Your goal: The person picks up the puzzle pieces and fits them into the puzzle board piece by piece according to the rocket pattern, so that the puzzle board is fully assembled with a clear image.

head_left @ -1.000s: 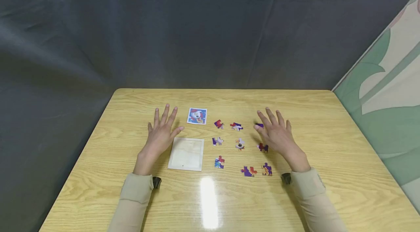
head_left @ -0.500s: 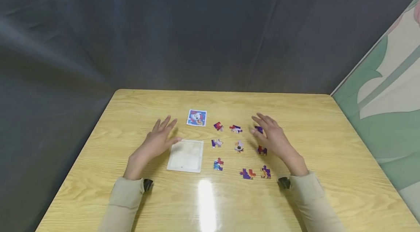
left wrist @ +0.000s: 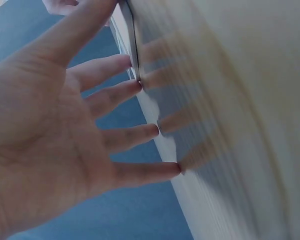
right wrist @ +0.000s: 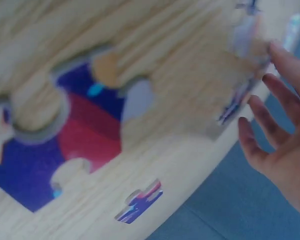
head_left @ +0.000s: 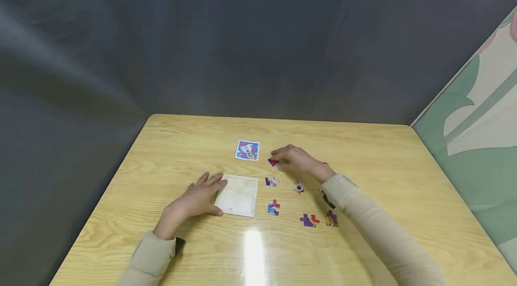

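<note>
My left hand lies at the left side of a shallow pale wooden tray. Its thumb touches the near left corner, and a fingertip rests by the far left one. The left wrist view shows these fingers straight and spread, tips down on the table. With thumb and index finger, my right hand pinches a red and purple puzzle piece, partly hidden by the fingertips. In the right wrist view another purple piece lies under the other fingers of that hand.
A picture card lies behind the tray. Several loose pieces are spread to the right: a purple-white one, a blue-red one, one with an eye, and two purple-orange ones in front. A dark curtain hangs behind the table.
The right hand has swung left and down from the right-hand pieces to the red and purple one. The left hand has lowered from above the table to the tray's left edge.
</note>
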`<state>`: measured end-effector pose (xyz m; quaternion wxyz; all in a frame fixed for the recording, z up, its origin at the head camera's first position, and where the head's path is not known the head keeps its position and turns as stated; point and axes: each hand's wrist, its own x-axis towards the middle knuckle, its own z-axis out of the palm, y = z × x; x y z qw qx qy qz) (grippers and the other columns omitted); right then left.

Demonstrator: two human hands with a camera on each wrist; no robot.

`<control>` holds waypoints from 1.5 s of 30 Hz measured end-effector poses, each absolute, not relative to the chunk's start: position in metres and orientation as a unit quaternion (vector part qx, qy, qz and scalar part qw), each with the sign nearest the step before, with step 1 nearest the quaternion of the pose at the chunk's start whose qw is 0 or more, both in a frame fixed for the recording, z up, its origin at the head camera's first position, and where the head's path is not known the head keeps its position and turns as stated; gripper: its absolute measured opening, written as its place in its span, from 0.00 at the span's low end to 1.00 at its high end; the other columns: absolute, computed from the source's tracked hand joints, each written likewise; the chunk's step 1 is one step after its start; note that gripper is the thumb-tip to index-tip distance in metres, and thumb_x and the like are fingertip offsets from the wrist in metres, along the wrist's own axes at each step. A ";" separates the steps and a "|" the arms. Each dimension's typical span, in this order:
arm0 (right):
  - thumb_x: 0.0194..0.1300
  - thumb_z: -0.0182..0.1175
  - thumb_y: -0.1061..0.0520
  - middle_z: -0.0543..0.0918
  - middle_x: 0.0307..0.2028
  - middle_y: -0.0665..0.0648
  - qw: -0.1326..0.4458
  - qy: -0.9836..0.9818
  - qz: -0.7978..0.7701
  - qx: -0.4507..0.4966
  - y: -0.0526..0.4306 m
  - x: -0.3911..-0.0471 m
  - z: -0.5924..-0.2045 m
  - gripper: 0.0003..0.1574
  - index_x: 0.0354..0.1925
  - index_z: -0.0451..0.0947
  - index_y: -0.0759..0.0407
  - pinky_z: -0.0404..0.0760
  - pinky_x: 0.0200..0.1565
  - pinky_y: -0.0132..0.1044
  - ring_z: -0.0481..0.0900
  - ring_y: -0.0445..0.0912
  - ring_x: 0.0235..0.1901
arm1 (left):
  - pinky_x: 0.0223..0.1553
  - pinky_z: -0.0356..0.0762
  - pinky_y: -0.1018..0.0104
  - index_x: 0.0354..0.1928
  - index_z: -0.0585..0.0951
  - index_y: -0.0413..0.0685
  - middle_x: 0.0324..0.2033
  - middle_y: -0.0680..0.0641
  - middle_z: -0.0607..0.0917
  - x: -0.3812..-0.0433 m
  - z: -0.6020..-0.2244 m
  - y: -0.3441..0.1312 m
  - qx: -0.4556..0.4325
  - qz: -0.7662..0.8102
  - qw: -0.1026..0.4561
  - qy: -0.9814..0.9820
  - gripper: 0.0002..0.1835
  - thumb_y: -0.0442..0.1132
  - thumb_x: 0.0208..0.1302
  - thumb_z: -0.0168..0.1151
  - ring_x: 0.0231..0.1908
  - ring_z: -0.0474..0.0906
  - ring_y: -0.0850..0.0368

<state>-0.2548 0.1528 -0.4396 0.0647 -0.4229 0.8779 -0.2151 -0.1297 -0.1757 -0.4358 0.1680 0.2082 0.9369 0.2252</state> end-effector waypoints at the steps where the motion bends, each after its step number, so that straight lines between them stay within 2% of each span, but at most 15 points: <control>1: 0.63 0.64 0.63 0.76 0.59 0.65 0.055 0.881 -0.208 -0.421 0.154 -0.255 -0.442 0.19 0.53 0.80 0.64 0.74 0.57 0.54 0.74 0.59 0.57 | 0.57 0.46 0.20 0.72 0.62 0.43 0.74 0.42 0.52 -0.131 -0.436 -0.174 0.208 0.225 0.168 0.937 0.47 0.47 0.52 0.73 0.71 0.38 0.31; 8: 0.63 0.64 0.59 0.82 0.53 0.59 -0.039 0.889 -0.153 -0.430 0.158 -0.248 -0.451 0.17 0.51 0.83 0.60 0.80 0.47 0.49 0.79 0.53 0.49 | 0.59 0.45 0.21 0.73 0.59 0.44 0.75 0.47 0.50 -0.140 -0.433 -0.176 0.217 0.213 0.174 0.937 0.50 0.48 0.51 0.74 0.72 0.36 0.33; 17: 0.61 0.66 0.55 0.83 0.43 0.57 -0.090 0.893 -0.159 -0.412 0.152 -0.243 -0.450 0.14 0.44 0.85 0.59 0.75 0.38 0.44 0.75 0.50 0.42 | 0.58 0.39 0.19 0.73 0.59 0.44 0.75 0.49 0.50 -0.147 -0.430 -0.176 0.209 0.213 0.187 0.936 0.50 0.49 0.51 0.73 0.72 0.36 0.35; 24: 0.55 0.69 0.54 0.83 0.34 0.54 -0.089 0.907 -0.186 -0.367 0.136 -0.242 -0.446 0.16 0.42 0.83 0.60 0.73 0.33 0.38 0.73 0.46 0.33 | 0.56 0.41 0.18 0.72 0.59 0.41 0.75 0.47 0.51 -0.148 -0.430 -0.175 0.201 0.214 0.179 0.939 0.50 0.49 0.51 0.73 0.72 0.36 0.33; 28: 0.54 0.72 0.53 0.84 0.37 0.56 -0.091 0.899 -0.196 -0.382 0.112 -0.231 -0.441 0.20 0.43 0.83 0.62 0.78 0.35 0.38 0.75 0.47 0.34 | 0.56 0.40 0.18 0.72 0.59 0.41 0.75 0.47 0.50 -0.147 -0.431 -0.178 0.196 0.216 0.182 0.939 0.50 0.49 0.51 0.73 0.72 0.36 0.34; 33: 0.53 0.73 0.52 0.84 0.37 0.55 -0.072 0.879 -0.198 -0.427 0.062 -0.209 -0.436 0.19 0.42 0.84 0.60 0.79 0.38 0.34 0.78 0.46 0.36 | 0.55 0.41 0.18 0.72 0.60 0.41 0.75 0.48 0.51 -0.145 -0.433 -0.183 0.191 0.212 0.180 0.941 0.50 0.50 0.50 0.73 0.72 0.37 0.34; 40: 0.57 0.68 0.50 0.83 0.38 0.53 -0.056 0.878 -0.119 -0.460 0.024 -0.197 -0.442 0.15 0.41 0.85 0.57 0.78 0.40 0.34 0.76 0.45 0.38 | 0.55 0.42 0.18 0.72 0.60 0.40 0.75 0.48 0.51 -0.143 -0.433 -0.179 0.199 0.211 0.176 0.940 0.50 0.51 0.50 0.73 0.72 0.38 0.34; 45: 0.63 0.63 0.50 0.81 0.43 0.52 -0.059 0.884 -0.089 -0.456 0.014 -0.193 -0.444 0.12 0.41 0.86 0.55 0.74 0.42 0.35 0.73 0.45 0.42 | 0.54 0.42 0.17 0.72 0.60 0.40 0.75 0.46 0.51 -0.144 -0.431 -0.179 0.202 0.205 0.176 0.941 0.51 0.51 0.49 0.73 0.72 0.39 0.33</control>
